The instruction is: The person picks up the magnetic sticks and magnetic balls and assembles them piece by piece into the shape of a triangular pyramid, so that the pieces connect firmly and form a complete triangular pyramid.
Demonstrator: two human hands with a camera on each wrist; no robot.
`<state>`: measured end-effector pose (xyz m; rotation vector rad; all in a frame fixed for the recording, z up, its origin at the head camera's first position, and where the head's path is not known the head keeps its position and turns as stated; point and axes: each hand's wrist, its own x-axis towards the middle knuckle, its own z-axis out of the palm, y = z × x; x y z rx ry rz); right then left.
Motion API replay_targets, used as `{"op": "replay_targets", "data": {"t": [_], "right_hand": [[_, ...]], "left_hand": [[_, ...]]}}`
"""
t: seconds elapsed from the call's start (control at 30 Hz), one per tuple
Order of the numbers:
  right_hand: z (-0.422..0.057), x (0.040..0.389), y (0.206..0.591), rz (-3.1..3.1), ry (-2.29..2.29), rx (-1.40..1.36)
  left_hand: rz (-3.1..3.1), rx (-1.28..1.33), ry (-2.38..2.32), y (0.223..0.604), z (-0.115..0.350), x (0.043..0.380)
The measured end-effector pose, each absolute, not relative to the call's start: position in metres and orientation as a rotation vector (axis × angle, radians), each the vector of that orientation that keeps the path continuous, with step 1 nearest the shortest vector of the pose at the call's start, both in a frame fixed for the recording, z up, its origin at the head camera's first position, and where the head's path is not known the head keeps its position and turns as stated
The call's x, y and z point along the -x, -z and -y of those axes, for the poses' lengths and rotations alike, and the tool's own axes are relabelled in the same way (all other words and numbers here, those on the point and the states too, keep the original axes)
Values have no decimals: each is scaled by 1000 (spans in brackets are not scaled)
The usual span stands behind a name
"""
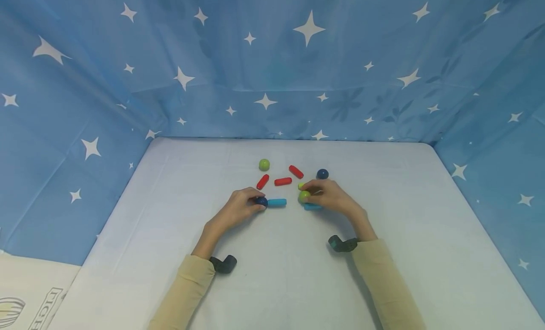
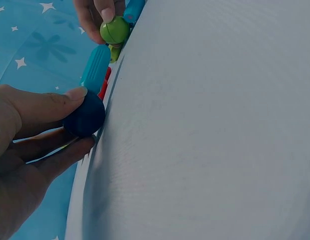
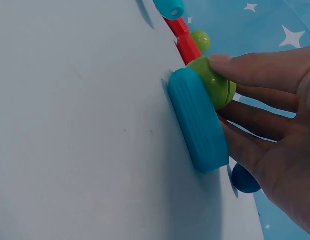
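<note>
My left hand (image 1: 239, 208) pinches a dark blue ball (image 2: 84, 116) between thumb and fingers. A light blue rod (image 1: 277, 202) sticks out from that ball, end against it; whether they are joined I cannot tell. On the right, my right hand (image 1: 329, 195) holds a green ball (image 3: 215, 82) with thumb and fingertips. Another light blue rod (image 3: 199, 120) lies on the table just in front of this ball. Partly hidden behind the right fingers is a yellow-green piece (image 1: 301, 185).
Three red rods (image 1: 283, 181) lie beyond the hands. A second green ball (image 1: 264, 165) sits at the back left, a second dark blue ball (image 1: 322, 174) at the back right. The white table (image 1: 272, 282) meets a blue star-patterned curtain (image 1: 272, 65) behind and at both sides.
</note>
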<state>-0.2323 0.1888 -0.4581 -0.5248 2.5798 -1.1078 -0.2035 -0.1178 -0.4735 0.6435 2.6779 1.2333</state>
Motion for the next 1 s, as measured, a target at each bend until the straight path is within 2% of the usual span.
{"op": "replay_targets", "data": {"t": [0.53, 1.0], "right_hand": [[-172, 227, 455, -2546, 1065, 531], [-162, 227, 457, -2526, 1074, 649]], "left_hand": [[-2679, -641, -1231, 473, 118, 203], [-2677, -601, -1221, 470, 115, 202]]}}
